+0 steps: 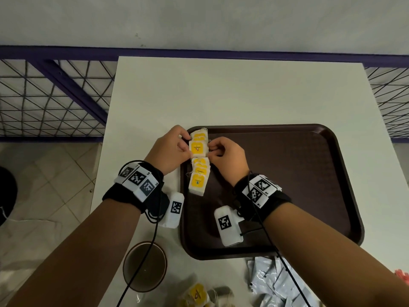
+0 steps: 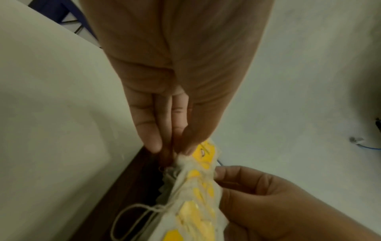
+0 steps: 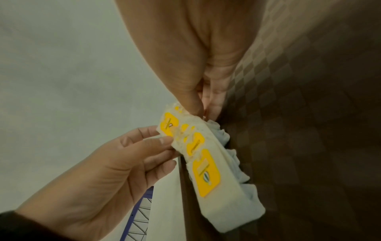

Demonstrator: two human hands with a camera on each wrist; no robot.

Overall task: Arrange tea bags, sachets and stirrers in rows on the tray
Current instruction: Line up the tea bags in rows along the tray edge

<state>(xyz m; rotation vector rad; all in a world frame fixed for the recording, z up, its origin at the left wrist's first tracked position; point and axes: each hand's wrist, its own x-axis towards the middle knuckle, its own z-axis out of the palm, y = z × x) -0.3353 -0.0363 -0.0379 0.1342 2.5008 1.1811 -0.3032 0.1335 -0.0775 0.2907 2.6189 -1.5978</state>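
The white tabletop point(image 1: 221, 91) stands against a pale wall, with a purple wire-mesh frame point(image 1: 53, 94) behind and to either side of it. A dark brown tray point(image 1: 309, 173) occupies the right half of the tabletop. Its surface is textured in a checker pattern, visible in the right wrist view.

At the near edge of the tabletop, left of the tray, sits a round brown bowl point(image 1: 145, 265). A cable from the left wrist band runs across it. Just beside it lies a blurred pile of loose tea bags point(image 1: 197, 295). To the right of that pile lies a heap of pale grey sachets point(image 1: 276, 282), below the tray's near rim. A small red item point(image 1: 402, 274) shows at the right frame edge; it cannot be identified.

A row of tea bags point(image 1: 198, 171) with yellow tags lies along the tray's left rim, overlapping one another, strings trailing. The row's far end sits between the two hands.

The left hand point(image 1: 168, 149) is at the tray's far left corner, partly over the rim. Its thumb and fingertips point(image 2: 153, 143) pinch the left edge of the top tea bag point(image 1: 197, 148). The right hand point(image 1: 225, 158) is over the tray, just right of the row. Its thumb and forefinger pinch the right edge of that same tea bag; the other fingers are curled. Both wrists carry black bands with white marker blocks.
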